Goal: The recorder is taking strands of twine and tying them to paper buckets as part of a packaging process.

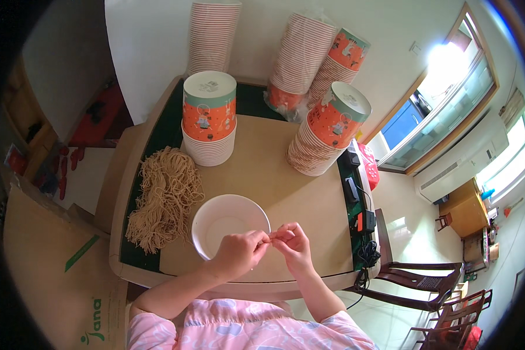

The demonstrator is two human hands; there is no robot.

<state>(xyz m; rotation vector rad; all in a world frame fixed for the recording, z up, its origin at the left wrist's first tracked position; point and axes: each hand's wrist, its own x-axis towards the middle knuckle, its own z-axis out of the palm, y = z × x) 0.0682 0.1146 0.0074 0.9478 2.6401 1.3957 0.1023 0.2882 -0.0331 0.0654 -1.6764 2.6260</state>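
A white paper bucket (200, 224) stands upright on the table in front of me, its mouth facing up. Across its near right rim reaches my left hand (241, 252), closed, with thumb and finger pinched. My right hand (293, 246) is also closed in a pinch, its fingertips meeting those of the left just beside the rim. Whatever lies between the fingertips is too small to name. Left of the bucket is a loose heap of beige cords (164, 198).
Nested orange-and-green paper buckets stand upside down in a left stack (209, 125) and a right stack (331, 128). Behind are more stacks, one plastic-wrapped (300, 55). A power strip (366, 221) with black cables (368, 254) lines the table's right edge. A cardboard box (55, 256) stands at left, chairs (420, 281) at right.
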